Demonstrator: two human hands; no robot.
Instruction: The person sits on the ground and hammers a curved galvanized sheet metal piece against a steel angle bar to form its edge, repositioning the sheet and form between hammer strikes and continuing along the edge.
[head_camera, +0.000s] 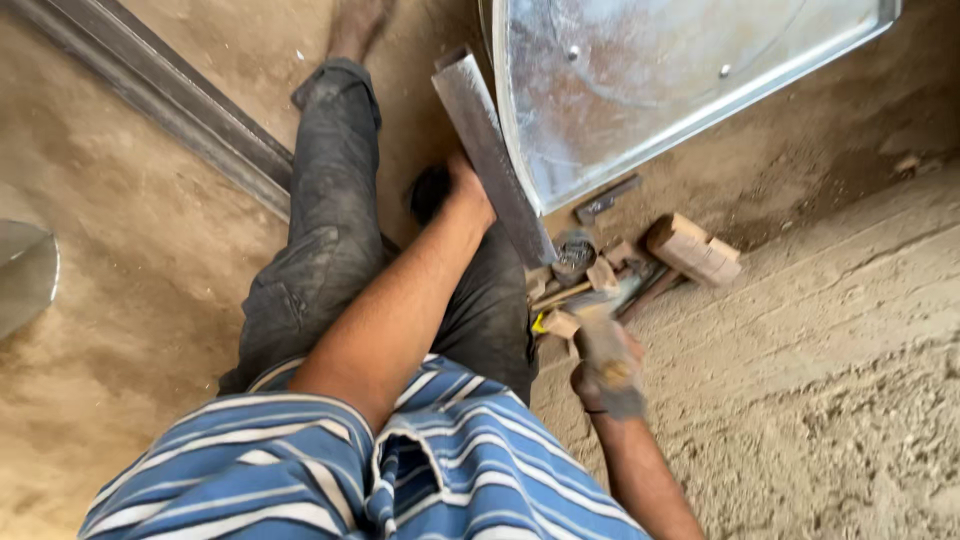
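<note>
My left hand grips a flat grey metal bar, which lies slanted along the curved left edge of a shiny galvanised metal sheet on the floor. A dark object sits partly hidden behind that hand. My right hand is closed on a blurred tool with a wooden handle, apparently a hammer. Its head end lies near a heap of small wooden blocks and a small round tin. My legs in dark trousers stretch out along the floor.
A long metal angle bar runs diagonally across the upper left floor. Another shiny metal piece shows at the left edge. A short dark metal strip lies below the sheet. The floor is dusty concrete, rougher at the right.
</note>
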